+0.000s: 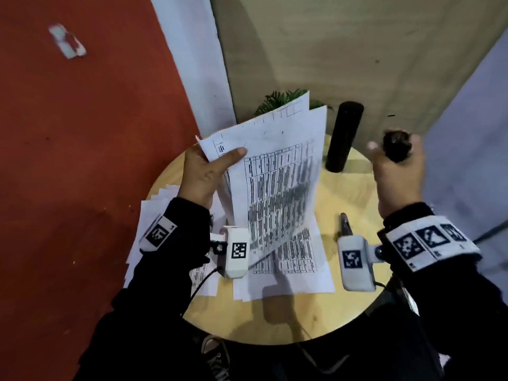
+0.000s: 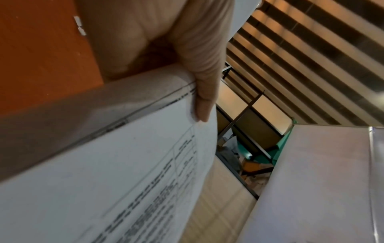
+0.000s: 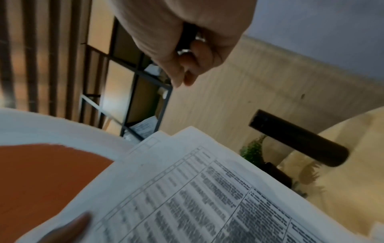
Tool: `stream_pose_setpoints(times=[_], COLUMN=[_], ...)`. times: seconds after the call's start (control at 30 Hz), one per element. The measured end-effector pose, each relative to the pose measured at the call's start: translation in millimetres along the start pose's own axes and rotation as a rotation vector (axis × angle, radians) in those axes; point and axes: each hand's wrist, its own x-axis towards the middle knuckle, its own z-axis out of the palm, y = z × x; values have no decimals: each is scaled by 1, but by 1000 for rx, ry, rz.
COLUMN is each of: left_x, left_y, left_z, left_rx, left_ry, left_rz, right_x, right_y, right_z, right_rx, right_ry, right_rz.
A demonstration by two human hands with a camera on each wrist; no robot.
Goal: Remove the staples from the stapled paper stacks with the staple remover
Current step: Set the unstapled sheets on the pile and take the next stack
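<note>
Your left hand (image 1: 202,177) pinches the limp, light paper stack (image 1: 277,182) by its upper corner above the table (image 1: 349,193), right hand (image 1: 395,171) curled round the dark staple remover (image 1: 395,145); hold close beside the staple, since thin sheets likely tear.

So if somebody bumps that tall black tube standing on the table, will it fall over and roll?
Probably. The black tube stands upright on the round table, tall and narrow, so a sideways bump would likely tip it. Its sides look round and smooth, so once down it may roll, perhaps off the edge. How heavy it is cannot be told.
</note>
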Motion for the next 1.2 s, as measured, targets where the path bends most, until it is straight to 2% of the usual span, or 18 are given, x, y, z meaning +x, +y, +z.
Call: stream_pose_setpoints(times=[0.1,0.23,0.27,0.3,0.33,0.43,0.53,0.77,1.2], left_x=[-5,-14,-17,-19,-22,-27,-31,-35,-38], left_y=[12,34,40,46,52,67,75,79,84], left_z=[-1,0,1,3,4,7,9,10,14], left_rx=[32,71,76,70,57,40,45,76,121], left_ry=[-7,-1,6,7,9,2,-13,-63,-97], left_rz=[-16,-8,2,11,19,57,70,43,24], right_x=[-23,-43,-45,-47,-49,-52,-54,-62,-59], right_y=[-14,-45,-53,-60,-67,-84,-88,-93,-94], right_z=[11,35,40,43,46,55,62,65,64], right_rx=[-110,-84,-121,-200,-312,-547,-569,-501,-585], right_ry=[-268,-587,-640,-687,-714,-620,-545,-545,-616], right_rz=[6,92,75,-6,-148,-598,-806,-889,-998])
